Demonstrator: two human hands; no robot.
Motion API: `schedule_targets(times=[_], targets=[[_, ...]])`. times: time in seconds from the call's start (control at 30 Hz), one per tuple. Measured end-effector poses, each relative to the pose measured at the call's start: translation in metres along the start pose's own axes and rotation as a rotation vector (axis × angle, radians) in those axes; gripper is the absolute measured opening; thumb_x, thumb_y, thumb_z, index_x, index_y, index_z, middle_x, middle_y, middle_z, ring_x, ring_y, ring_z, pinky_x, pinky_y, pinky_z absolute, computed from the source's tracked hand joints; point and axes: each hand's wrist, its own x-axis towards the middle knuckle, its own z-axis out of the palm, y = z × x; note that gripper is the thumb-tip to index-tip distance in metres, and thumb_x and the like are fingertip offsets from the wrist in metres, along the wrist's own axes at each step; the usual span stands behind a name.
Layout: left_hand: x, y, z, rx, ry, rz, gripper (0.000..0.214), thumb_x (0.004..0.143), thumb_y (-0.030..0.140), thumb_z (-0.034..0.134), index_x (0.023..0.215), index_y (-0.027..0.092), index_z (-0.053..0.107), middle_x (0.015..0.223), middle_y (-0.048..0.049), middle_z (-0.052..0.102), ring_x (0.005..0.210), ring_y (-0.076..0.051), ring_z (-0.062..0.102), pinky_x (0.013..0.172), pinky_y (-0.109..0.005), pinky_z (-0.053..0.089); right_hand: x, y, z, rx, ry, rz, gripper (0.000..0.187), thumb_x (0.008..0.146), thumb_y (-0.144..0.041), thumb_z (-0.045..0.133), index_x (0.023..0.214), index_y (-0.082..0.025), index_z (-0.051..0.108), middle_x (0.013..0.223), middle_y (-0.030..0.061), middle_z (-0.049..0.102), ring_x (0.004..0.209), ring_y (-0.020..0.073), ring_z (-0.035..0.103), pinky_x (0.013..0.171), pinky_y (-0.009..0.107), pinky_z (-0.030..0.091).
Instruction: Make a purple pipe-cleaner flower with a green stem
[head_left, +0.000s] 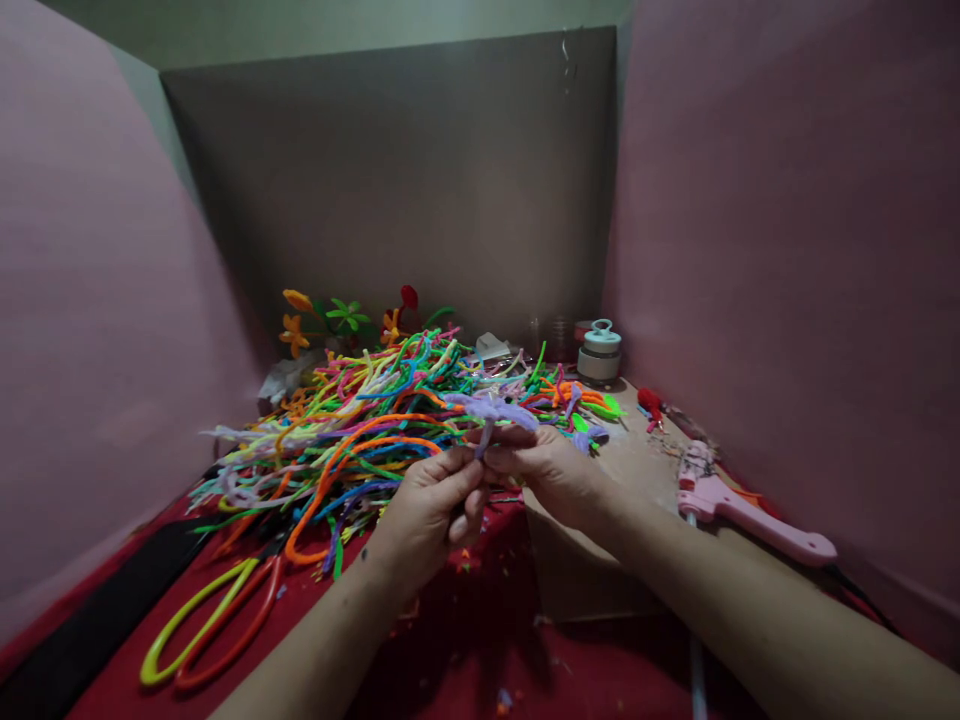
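Both forearms enter from the bottom edge, cut off below the elbow. Left hand (431, 500) and right hand (551, 470) meet mid-frame over the table (465, 640), which is covered in red cloth.

Held between them: purple flower (491, 410), made of pipe cleaner, head up, short stem hanging down. Left fingers (469, 478) are pinched together on the stem. Right fingers (504, 458) are closed on it just under the head. The exact contact is hidden by the knuckles. Petal count not readable; the head blurs into the pile behind.

Pile (360, 420) of mixed-colour pipe cleaners lies just behind the hands, spreading left. Single strands cannot be separated by eye.

Scissors (210, 620), yellow and orange loops, lie near left; blades run under the pile, unseen.

Cardboard (585, 580) lies flat under the right wrist, partly covered by the arm.

Glue gun (742, 510), pink, lies on its side at right; its nozzle end is indistinct among scraps.

Back corner: round tub (600, 352) and several finished flowers (337, 315), dim, with their bases hidden by the pile.
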Motion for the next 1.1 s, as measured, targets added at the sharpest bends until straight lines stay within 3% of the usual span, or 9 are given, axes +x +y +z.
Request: schedule_targets(times=[0.17,0.23,0.33,0.53,0.63,0.77,0.87,1.0,1.1], targets=[[-0.002,0.006,-0.006,-0.100,-0.212,-0.112,0.019,0.078,0.031,0.059,0.071,0.014,0.059,0.037,0.0085,0.036,0.027,0.000,0.017,0.028,-0.013,0.019,-0.002,-0.004,0.003,-0.008,-0.036,-0.005,0.016,0.065,-0.021,0.071,0.081,-0.019,0.071,0.064,-0.0018,0.065,0.059,0.0097,0.056,0.064,0.025,0.043],[-0.003,0.008,-0.005,-0.045,-0.230,-0.118,0.022,0.079,0.034,0.057,0.072,0.014,0.059,0.038,0.0073,0.040,0.026,0.000,0.018,0.028,-0.013,0.020,-0.003,-0.005,0.005,-0.040,-0.040,-0.050,0.011,0.067,-0.022,0.070,0.077,-0.018,0.071,0.061,-0.0019,0.063,0.056,0.0097,0.054,0.060,0.025,0.041],[-0.003,0.009,0.000,0.169,-0.098,0.000,0.023,0.081,0.037,0.054,0.075,0.015,0.059,0.049,0.0029,0.053,0.030,-0.003,0.034,0.031,-0.015,0.027,-0.004,-0.004,0.008,-0.047,0.038,-0.114,0.011,0.068,-0.025,0.068,0.076,-0.018,0.070,0.061,-0.0019,0.062,0.055,0.0105,0.053,0.058,0.026,0.041],[0.000,0.000,0.002,0.737,0.253,0.432,0.024,0.075,0.026,0.061,0.097,0.017,0.058,0.075,-0.0002,0.064,0.054,-0.010,0.055,0.052,-0.020,0.044,-0.007,0.002,0.012,-0.078,0.183,-0.186,0.009,0.066,-0.025,0.070,0.071,-0.017,0.070,0.066,-0.0020,0.063,0.065,0.0117,0.053,0.067,0.026,0.040],[-0.001,-0.004,-0.002,1.001,0.294,0.634,0.018,0.079,0.022,0.055,0.095,0.016,0.059,0.083,-0.0023,0.066,0.070,-0.012,0.061,0.065,-0.021,0.046,-0.008,0.006,0.013,-0.084,0.171,-0.183,0.010,0.068,-0.024,0.068,0.074,-0.017,0.071,0.069,-0.0009,0.065,0.069,0.0135,0.055,0.070,0.028,0.041],[-0.001,-0.008,-0.004,1.244,0.310,0.817,0.011,0.084,0.018,0.048,0.088,0.016,0.058,0.074,-0.0012,0.064,0.062,-0.010,0.059,0.061,-0.019,0.045,-0.008,0.009,0.013,-0.084,0.193,-0.234,0.011,0.069,-0.023,0.068,0.079,-0.019,0.072,0.073,-0.0002,0.066,0.075,0.0159,0.057,0.073,0.029,0.042],[0.001,-0.012,-0.006,1.412,0.296,0.929,0.014,0.086,0.017,0.045,0.096,0.015,0.055,0.084,-0.0053,0.064,0.073,-0.013,0.062,0.066,-0.021,0.046,-0.007,0.009,0.015,-0.064,0.200,-0.264,0.013,0.070,-0.023,0.067,0.082,-0.019,0.071,0.076,0.0005,0.067,0.077,0.0165,0.057,0.075,0.030,0.042],[0.004,-0.016,-0.011,1.645,0.323,0.969,0.014,0.086,0.020,0.045,0.094,0.014,0.055,0.077,-0.0065,0.063,0.069,-0.016,0.061,0.062,-0.024,0.044,-0.007,0.009,0.017,-0.038,0.209,-0.259,0.013,0.070,-0.026,0.068,0.081,-0.019,0.072,0.074,0.0004,0.067,0.074,0.0165,0.057,0.074,0.031,0.042],[0.001,-0.013,-0.012,1.571,0.291,0.924,0.014,0.087,0.017,0.042,0.083,0.016,0.056,0.068,-0.0029,0.059,0.061,-0.013,0.057,0.058,-0.022,0.040,-0.008,0.010,0.018,-0.054,0.206,-0.256,0.015,0.069,-0.027,0.069,0.082,-0.019,0.072,0.073,-0.0001,0.067,0.073,0.0157,0.058,0.077,0.031,0.042]])
